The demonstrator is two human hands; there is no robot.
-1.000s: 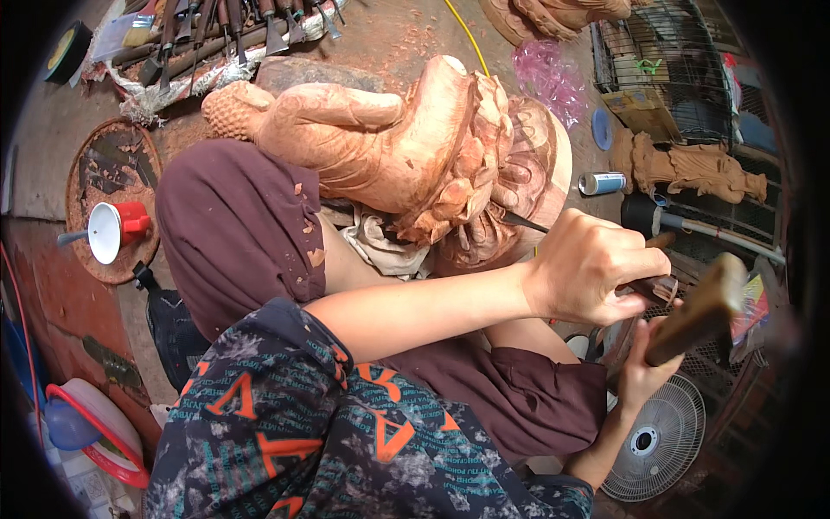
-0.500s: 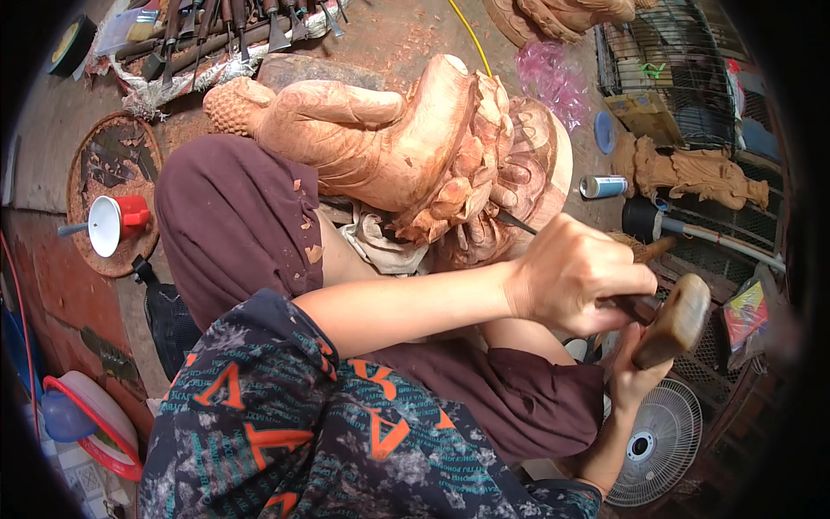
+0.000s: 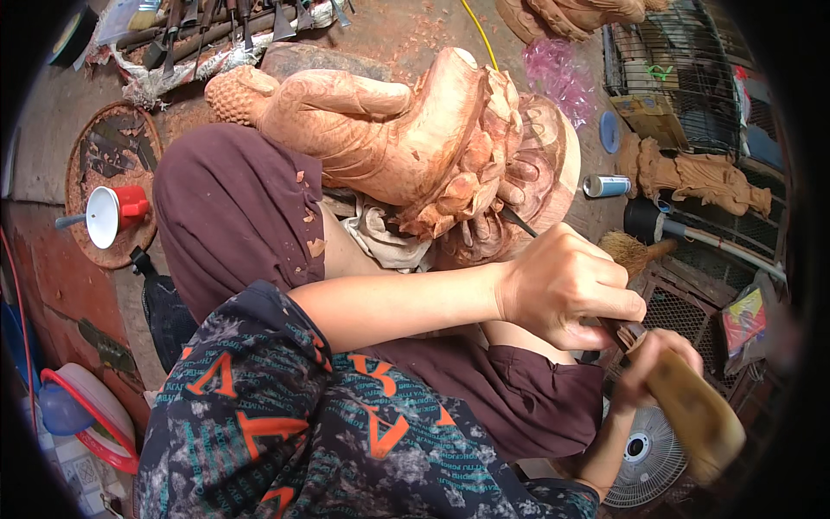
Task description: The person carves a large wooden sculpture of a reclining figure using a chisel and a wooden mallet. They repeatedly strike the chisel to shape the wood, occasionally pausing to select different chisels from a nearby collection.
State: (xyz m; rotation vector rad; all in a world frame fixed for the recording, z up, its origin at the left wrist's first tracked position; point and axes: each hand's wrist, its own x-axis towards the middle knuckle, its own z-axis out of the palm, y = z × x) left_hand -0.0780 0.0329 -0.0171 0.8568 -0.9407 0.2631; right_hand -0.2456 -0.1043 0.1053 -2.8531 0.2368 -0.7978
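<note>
A carved wooden figure (image 3: 372, 147) lies on its side across my lap, its knobbly head at the left and its petalled base to the right. My left hand (image 3: 571, 290) is wrapped round a wood chisel (image 3: 624, 332). The thin dark blade runs into the carving of the base, where its tip is hidden. The brown handle end sticks out beyond my fist. My right hand (image 3: 659, 362) grips a wooden mallet (image 3: 699, 411), slightly smeared by motion. The mallet's head is tilted down to the right, apart from the chisel's end.
Several carving tools (image 3: 281, 24) lie on a cloth at the far left. A red cup (image 3: 131, 203) stands on a round tray (image 3: 149, 143) with wood chips. To the right are a can (image 3: 607, 186), another carved figure (image 3: 696, 177), a brush (image 3: 631, 251), wire cages (image 3: 683, 78) and a fan (image 3: 640, 467).
The mallet has swung down and to the right, away from the chisel's end, with my right hand. My left hand keeps the chisel against the carved base.
</note>
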